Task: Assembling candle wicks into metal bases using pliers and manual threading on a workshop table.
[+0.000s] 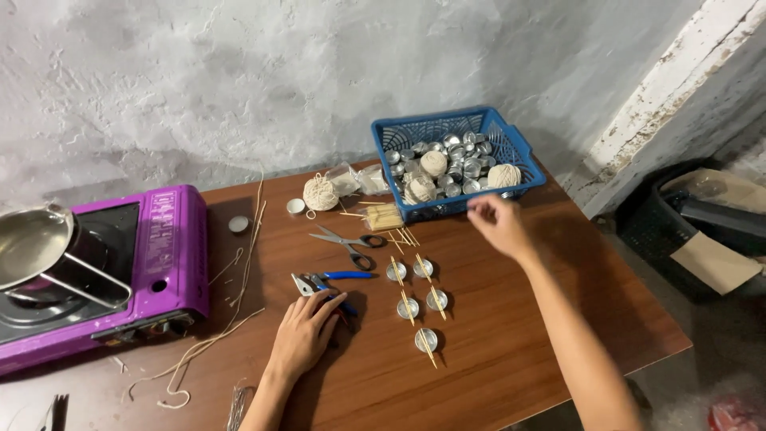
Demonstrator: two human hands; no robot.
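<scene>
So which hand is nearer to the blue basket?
Right. The right hand hovers just in front of the blue basket, near its front rim; the left hand rests far off by the blue-handled pliers.

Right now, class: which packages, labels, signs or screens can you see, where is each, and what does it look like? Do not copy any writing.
Printed label: top of the purple stove, left; pale lettering strip.
Clear plastic bags: behind the twine ball, beside the blue basket; crumpled, see-through.
Cardboard piece: on the dark crate, far right; flat, brown.
No signs or screens.
</scene>
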